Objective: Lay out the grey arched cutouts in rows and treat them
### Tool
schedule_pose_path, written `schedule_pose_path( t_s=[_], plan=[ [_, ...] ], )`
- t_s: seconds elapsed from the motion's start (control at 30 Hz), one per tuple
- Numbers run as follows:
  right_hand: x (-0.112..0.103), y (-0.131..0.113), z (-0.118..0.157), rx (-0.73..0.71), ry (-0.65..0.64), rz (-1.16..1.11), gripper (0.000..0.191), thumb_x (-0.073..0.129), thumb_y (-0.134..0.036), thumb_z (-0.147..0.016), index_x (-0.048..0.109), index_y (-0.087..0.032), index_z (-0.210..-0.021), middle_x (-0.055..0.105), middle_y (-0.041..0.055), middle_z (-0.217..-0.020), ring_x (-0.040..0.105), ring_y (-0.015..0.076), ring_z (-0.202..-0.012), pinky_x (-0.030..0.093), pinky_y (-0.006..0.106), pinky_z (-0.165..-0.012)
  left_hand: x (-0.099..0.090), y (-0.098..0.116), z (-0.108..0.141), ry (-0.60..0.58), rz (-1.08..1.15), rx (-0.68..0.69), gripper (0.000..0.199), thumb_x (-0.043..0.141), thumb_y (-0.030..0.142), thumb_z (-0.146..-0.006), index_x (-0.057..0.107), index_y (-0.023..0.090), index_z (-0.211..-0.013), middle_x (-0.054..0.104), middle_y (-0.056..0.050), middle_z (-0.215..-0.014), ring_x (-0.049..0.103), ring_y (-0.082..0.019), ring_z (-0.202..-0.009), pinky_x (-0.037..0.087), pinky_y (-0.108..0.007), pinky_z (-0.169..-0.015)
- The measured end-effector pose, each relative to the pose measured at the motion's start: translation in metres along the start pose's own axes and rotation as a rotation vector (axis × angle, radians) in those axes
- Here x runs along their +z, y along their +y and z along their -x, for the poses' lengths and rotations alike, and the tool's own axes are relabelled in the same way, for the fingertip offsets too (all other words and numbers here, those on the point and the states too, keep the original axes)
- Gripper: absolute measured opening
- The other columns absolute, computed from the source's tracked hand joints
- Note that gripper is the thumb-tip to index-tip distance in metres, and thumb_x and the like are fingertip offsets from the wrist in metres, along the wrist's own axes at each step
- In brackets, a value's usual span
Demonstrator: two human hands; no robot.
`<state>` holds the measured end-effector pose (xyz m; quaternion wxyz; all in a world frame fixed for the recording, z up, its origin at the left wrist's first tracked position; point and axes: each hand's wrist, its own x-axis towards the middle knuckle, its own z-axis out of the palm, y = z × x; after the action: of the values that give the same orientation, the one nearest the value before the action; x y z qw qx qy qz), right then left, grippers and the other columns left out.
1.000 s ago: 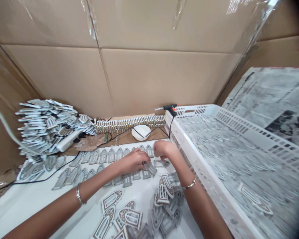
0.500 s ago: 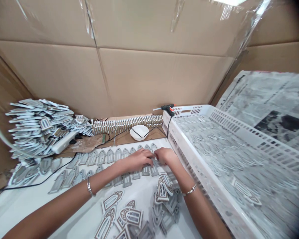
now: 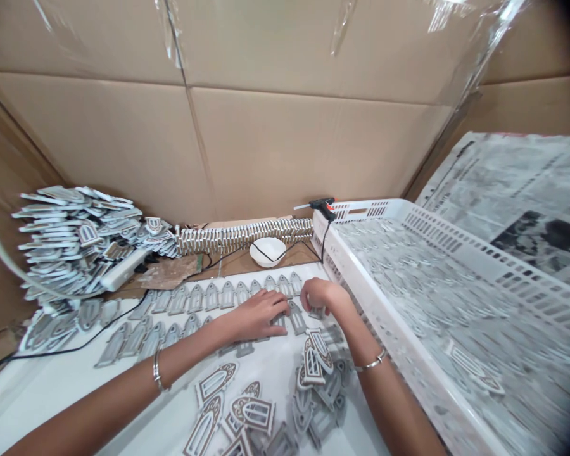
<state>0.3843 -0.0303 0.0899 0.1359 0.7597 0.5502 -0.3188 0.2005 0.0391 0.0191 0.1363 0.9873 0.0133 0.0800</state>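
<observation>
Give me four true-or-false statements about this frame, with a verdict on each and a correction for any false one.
1. The left hand wears a metal bangle at the wrist. True.
2. The white bowl sits inside the white plastic crate. False: it stands on a wooden ledge beyond the row of arched pieces.
3. The right hand grips the hot glue gun. False: the gun lies at the crate's far corner, away from both hands.
4. Newspaper lies to the right of the crate. True.

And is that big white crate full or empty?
Full: the white plastic crate has grey arch-shaped pieces covering its whole floor.
</observation>
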Motion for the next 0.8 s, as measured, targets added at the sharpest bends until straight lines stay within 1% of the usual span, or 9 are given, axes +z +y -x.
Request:
schedule_pose_path(
  t_s=[0.17,0.23,0.3,0.4,0.47,0.57,0.63,0.67,0.8],
  plan=[
    [-0.003,0.001,0.002,-0.052,-0.145,-0.071,0.032,0.061,-0.003,-0.068,0.078,-0.012,-0.093,0.075,0.0132,-0.099,0.072,0.0207,-0.083,0.055,0.024,-0.067,0.004,0.007,0.004,0.003,-0.057,-0.072,0.03,0.063,0.043,-0.089,0.059,0.02,-0.108,0.063,-0.009,-0.113,0.059,-0.026,-0.103,0.044,-0.036,-0.088],
    [-0.002,0.002,0.0,-0.065,-0.19,-0.098,0.032,0.059,-0.004,-0.07,0.077,-0.012,-0.095,0.076,0.0115,-0.099,0.072,0.0181,-0.082,0.055,0.021,-0.064,0.004,0.011,0.005,0.024,-0.067,-0.05,0.03,0.061,0.041,-0.09,0.058,0.02,-0.112,0.062,-0.01,-0.118,0.058,-0.026,-0.107,0.043,-0.037,-0.09],
    [0.0,0.004,-0.002,-0.064,-0.214,-0.115,0.031,0.059,-0.006,-0.071,0.077,-0.012,-0.096,0.076,0.0108,-0.098,0.071,0.0163,-0.08,0.054,0.02,-0.063,0.005,0.015,0.005,0.041,-0.069,0.029,0.03,0.058,0.038,-0.092,0.057,0.022,-0.118,0.06,-0.01,-0.125,0.056,-0.025,-0.114,0.042,-0.037,-0.095],
    [0.001,0.007,-0.005,-0.035,-0.179,-0.111,0.029,0.059,-0.01,-0.074,0.075,-0.01,-0.098,0.076,0.0114,-0.095,0.072,0.0161,-0.079,0.054,0.02,-0.062,0.009,0.017,0.005,0.041,-0.088,0.129,0.029,0.055,0.035,-0.094,0.057,0.025,-0.121,0.059,-0.009,-0.128,0.054,-0.024,-0.119,0.039,-0.037,-0.101],
    [0.001,0.009,-0.008,0.008,-0.1,-0.08,0.028,0.059,-0.012,-0.075,0.075,-0.007,-0.096,0.076,0.0152,-0.095,0.072,0.0186,-0.08,0.054,0.022,-0.064,0.012,0.016,0.006,0.041,-0.106,0.125,0.025,0.054,0.034,-0.094,0.058,0.023,-0.117,0.061,-0.009,-0.125,0.054,-0.024,-0.118,0.04,-0.037,-0.1],
    [0.002,0.01,-0.012,0.089,0.001,-0.015,0.023,0.063,-0.013,-0.072,0.074,-0.001,-0.088,0.075,0.0221,-0.089,0.072,0.0249,-0.082,0.055,0.028,-0.068,0.014,0.015,0.007,0.057,-0.121,0.08,0.02,0.054,0.034,-0.094,0.059,0.022,-0.109,0.063,-0.009,-0.119,0.056,-0.023,-0.113,0.042,-0.036,-0.096],
    [0.004,0.01,-0.015,0.111,0.01,0.001,0.02,0.068,-0.011,-0.068,0.074,0.0,-0.084,0.074,0.0226,-0.083,0.073,0.0267,-0.08,0.055,0.029,-0.068,0.016,0.015,0.008,0.077,-0.121,0.056,0.019,0.054,0.034,-0.095,0.06,0.021,-0.107,0.063,-0.009,-0.117,0.056,-0.023,-0.114,0.041,-0.036,-0.096],
    [0.005,0.01,-0.017,0.106,0.002,-0.003,0.02,0.069,-0.01,-0.067,0.074,-0.001,-0.084,0.074,0.0215,-0.082,0.073,0.026,-0.078,0.056,0.029,-0.068,0.016,0.016,0.008,0.084,-0.121,0.045,0.019,0.053,0.034,-0.095,0.06,0.02,-0.106,0.064,-0.009,-0.116,0.055,-0.023,-0.114,0.041,-0.036,-0.096],
    [0.011,0.009,-0.023,0.05,-0.024,-0.056,0.023,0.069,-0.009,-0.07,0.074,-0.003,-0.091,0.075,0.0169,-0.082,0.072,0.0203,-0.071,0.055,0.024,-0.063,0.018,0.022,0.005,0.095,-0.129,0.002,0.018,0.054,0.035,-0.095,0.06,0.019,-0.102,0.063,-0.009,-0.114,0.055,-0.024,-0.115,0.042,-0.037,-0.096]
  ],
)
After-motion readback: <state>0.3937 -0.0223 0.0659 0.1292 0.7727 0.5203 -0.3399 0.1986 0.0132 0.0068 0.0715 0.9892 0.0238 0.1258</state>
